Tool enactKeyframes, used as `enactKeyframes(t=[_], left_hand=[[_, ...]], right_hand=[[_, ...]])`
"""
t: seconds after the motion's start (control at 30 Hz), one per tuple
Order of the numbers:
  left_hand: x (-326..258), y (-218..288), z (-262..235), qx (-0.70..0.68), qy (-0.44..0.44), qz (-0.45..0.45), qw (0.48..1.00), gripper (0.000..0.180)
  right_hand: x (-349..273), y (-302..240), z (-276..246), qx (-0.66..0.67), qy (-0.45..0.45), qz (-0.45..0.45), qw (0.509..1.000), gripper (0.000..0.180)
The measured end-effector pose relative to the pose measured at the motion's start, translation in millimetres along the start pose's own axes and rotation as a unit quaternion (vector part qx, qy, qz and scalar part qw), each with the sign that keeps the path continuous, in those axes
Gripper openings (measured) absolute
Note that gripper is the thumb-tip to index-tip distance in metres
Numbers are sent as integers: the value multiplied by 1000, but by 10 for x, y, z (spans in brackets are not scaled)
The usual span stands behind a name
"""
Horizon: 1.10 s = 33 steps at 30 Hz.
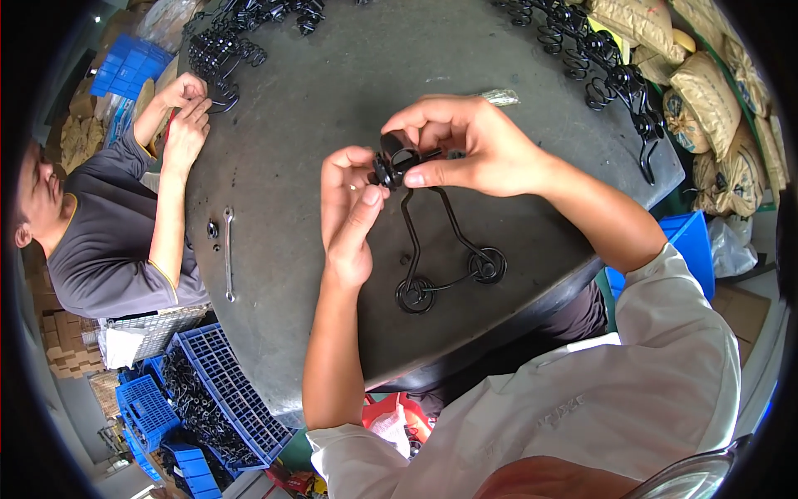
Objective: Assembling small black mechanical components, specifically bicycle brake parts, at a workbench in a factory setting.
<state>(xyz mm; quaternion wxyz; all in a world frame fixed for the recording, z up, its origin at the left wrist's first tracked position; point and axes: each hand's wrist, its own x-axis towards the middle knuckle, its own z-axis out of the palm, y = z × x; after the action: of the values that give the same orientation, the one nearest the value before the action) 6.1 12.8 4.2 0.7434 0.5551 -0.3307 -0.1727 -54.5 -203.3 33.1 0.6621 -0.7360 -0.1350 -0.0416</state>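
Note:
A black ring-shaped clamp [401, 156] is held up over the middle of the table between my two hands. My left hand [349, 208] pinches its left side with thumb and fingers. From the other side, my right hand [470, 145] grips it, thumb below and fingers curled over the top; the fingertips are partly hidden. Below the clamp hangs a bent black wire frame [409, 223]. Its two legs run toward me and end in round coils, the left coil [415, 296] and the right coil [487, 265], with a thin wire between them. Whether frame and clamp are joined is hidden.
The dark table [307, 108] bears a wrench [229, 254] and small black parts [213, 229] at left. Coiled black wire pieces [598, 71] lie along the far right edge. A co-worker [116, 224] works at left. Blue crates [241, 391] stand lower left, sacks [706, 91] at right.

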Motion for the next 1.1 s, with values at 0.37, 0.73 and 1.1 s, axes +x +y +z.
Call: enactKeyframes(t=[0.37,0.73,1.1], left_hand=[[-8,6,-111,62,8,-7,998,30],[28,31,-139,192,-9,106,976,38],[15,-7,-62,134,8,115,984,40]], right_hand=[[-1,-34,-48,-13,-23,32,999,44],[-2,-26,-61,-3,-29,44,999,42],[14,0,-78,17,-14,49,999,40]])
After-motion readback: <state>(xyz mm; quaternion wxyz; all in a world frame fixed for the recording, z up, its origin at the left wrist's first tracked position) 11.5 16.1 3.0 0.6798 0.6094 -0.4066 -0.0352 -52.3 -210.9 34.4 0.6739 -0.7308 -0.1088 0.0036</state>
